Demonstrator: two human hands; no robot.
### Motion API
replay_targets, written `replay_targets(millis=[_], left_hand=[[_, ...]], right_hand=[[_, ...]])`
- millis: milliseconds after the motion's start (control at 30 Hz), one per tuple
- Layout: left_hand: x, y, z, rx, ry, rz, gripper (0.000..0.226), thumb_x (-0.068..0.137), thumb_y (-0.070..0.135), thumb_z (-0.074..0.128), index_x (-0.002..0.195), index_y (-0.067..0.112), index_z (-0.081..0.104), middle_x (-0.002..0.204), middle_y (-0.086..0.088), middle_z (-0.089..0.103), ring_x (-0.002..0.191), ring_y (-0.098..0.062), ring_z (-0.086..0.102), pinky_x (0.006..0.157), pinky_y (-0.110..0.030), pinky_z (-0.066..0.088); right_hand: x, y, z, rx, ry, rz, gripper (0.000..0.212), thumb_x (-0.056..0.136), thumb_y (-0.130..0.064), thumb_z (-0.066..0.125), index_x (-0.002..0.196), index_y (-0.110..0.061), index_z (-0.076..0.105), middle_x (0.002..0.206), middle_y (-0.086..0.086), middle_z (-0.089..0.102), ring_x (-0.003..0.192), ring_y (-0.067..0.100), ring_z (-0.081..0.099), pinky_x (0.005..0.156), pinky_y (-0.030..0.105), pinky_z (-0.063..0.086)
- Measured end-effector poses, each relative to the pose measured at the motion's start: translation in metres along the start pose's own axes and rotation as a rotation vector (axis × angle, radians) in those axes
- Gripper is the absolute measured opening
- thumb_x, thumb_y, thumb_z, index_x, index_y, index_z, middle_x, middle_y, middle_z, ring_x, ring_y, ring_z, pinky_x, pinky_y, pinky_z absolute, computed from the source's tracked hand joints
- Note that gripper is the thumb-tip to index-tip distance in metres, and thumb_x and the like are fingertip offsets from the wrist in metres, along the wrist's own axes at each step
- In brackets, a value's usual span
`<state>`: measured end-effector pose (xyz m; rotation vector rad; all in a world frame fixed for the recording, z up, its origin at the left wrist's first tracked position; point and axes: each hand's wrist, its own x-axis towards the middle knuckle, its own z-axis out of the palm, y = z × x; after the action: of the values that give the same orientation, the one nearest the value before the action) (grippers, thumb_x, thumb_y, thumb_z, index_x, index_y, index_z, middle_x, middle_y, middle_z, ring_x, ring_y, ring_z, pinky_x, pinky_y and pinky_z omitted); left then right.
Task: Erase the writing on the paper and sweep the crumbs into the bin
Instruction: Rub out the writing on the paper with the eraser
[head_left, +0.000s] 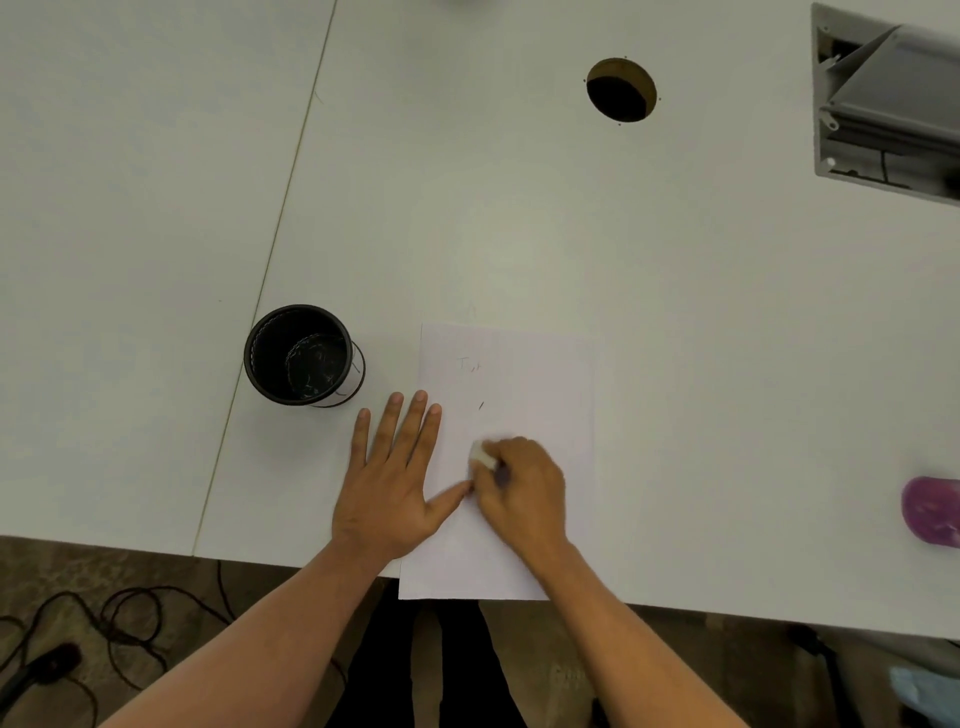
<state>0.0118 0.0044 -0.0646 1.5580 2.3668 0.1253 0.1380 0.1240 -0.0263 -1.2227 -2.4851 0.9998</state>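
- Left hand (390, 483) lies flat, fingers spread, on the white paper sheet's (540, 395) left edge.
- Right hand (519, 486) grip pinches a small white eraser (483, 457) against the sheet.
- Black mesh bin (301, 356) stands on the white surface (467, 208), left of the sheet.

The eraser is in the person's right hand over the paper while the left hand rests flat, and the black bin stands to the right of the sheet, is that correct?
Not quite: the head view shows the black bin left of the paper, not right. The rest holds: the right hand holds the eraser, and the left hand lies flat.
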Motion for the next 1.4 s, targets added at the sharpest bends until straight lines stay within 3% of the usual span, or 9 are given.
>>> replay_targets(millis=[267, 400, 467, 600, 667, 900, 1100, 1233, 1400], left_hand=[[0.0, 0.001, 0.0, 0.019, 0.002, -0.006, 0.09, 0.094, 0.074, 0.026, 0.158, 0.011, 0.015, 0.168, -0.01, 0.011, 0.155, -0.031, 0.006, 0.122, -0.06, 0.012], [0.001, 0.0, 0.001, 0.005, 0.006, -0.001, 0.09, 0.095, 0.074, 0.024, 0.158, 0.011, 0.016, 0.167, -0.01, 0.011, 0.155, -0.031, 0.008, 0.122, -0.061, 0.012], [0.0, 0.001, 0.001, 0.011, 0.011, -0.001, 0.09, 0.095, 0.073, 0.025, 0.158, 0.01, 0.017, 0.167, -0.011, 0.013, 0.154, -0.032, 0.009, 0.121, -0.062, 0.013], [0.0, 0.001, 0.001, 0.022, 0.022, 0.001, 0.09, 0.095, 0.073, 0.025, 0.158, 0.01, 0.017, 0.167, -0.011, 0.013, 0.154, -0.032, 0.009, 0.122, -0.061, 0.013], [0.001, 0.001, 0.001, 0.027, 0.027, 0.0, 0.09, 0.095, 0.073, 0.026, 0.158, 0.009, 0.017, 0.167, -0.012, 0.013, 0.154, -0.032, 0.009, 0.122, -0.061, 0.013], [0.0, -0.001, 0.001, 0.004, 0.044, 0.023, 0.087, 0.096, 0.071, 0.024, 0.157, 0.009, 0.021, 0.167, -0.012, 0.015, 0.154, -0.032, 0.01, 0.121, -0.062, 0.013], [0.001, 0.0, 0.001, 0.027, 0.003, -0.006, 0.09, 0.094, 0.074, 0.026, 0.158, 0.011, 0.017, 0.167, -0.01, 0.013, 0.154, -0.031, 0.008, 0.121, -0.062, 0.013], [0.001, -0.001, 0.002, 0.014, 0.007, -0.012, 0.089, 0.094, 0.074, 0.027, 0.158, 0.011, 0.018, 0.167, -0.01, 0.013, 0.155, -0.031, 0.008, 0.122, -0.061, 0.012], [0.001, -0.001, 0.004, 0.002, 0.026, -0.001, 0.089, 0.094, 0.074, 0.027, 0.157, 0.011, 0.021, 0.167, -0.01, 0.015, 0.154, -0.031, 0.01, 0.121, -0.061, 0.013]], right_hand=[[0.034, 0.012, -0.009, 0.05, 0.201, 0.129, 0.008, 0.082, -0.013, 0.069, 0.077, -0.01, 0.063, 0.068, 0.0, 0.06, 0.059, 0.013, 0.052, 0.055, 0.024, 0.042], [-0.006, 0.005, 0.002, 0.028, -0.004, -0.004, 0.012, 0.081, -0.015, 0.072, 0.09, -0.009, 0.069, 0.078, 0.003, 0.066, 0.07, 0.01, 0.056, 0.064, 0.019, 0.043], [0.003, 0.012, -0.006, -0.02, -0.022, -0.057, 0.01, 0.08, -0.014, 0.071, 0.088, -0.01, 0.069, 0.076, 0.003, 0.066, 0.069, 0.015, 0.058, 0.063, 0.02, 0.041], [0.052, 0.024, -0.029, -0.062, 0.171, 0.056, 0.009, 0.079, -0.006, 0.068, 0.077, -0.013, 0.063, 0.068, -0.002, 0.059, 0.062, 0.017, 0.052, 0.058, 0.023, 0.035], [0.057, 0.022, -0.029, -0.033, 0.185, 0.079, 0.011, 0.079, -0.002, 0.068, 0.075, -0.011, 0.062, 0.07, 0.0, 0.06, 0.061, 0.016, 0.052, 0.058, 0.024, 0.037], [0.012, 0.002, 0.001, -0.015, -0.113, -0.199, 0.01, 0.078, -0.008, 0.072, 0.088, -0.008, 0.068, 0.077, 0.004, 0.066, 0.069, 0.017, 0.058, 0.062, 0.021, 0.043], [0.081, 0.006, -0.008, -0.089, 0.002, -0.177, 0.007, 0.08, -0.011, 0.068, 0.076, -0.012, 0.063, 0.067, 0.0, 0.06, 0.063, 0.01, 0.045, 0.054, 0.024, 0.037], [0.082, -0.002, -0.004, -0.03, 0.09, -0.111, 0.009, 0.08, -0.008, 0.069, 0.073, -0.009, 0.063, 0.065, 0.002, 0.06, 0.061, 0.015, 0.05, 0.053, 0.027, 0.042], [0.044, -0.008, 0.01, -0.017, -0.06, -0.175, 0.006, 0.078, -0.008, 0.07, 0.078, -0.01, 0.065, 0.069, 0.001, 0.062, 0.068, 0.006, 0.044, 0.059, 0.02, 0.036]])
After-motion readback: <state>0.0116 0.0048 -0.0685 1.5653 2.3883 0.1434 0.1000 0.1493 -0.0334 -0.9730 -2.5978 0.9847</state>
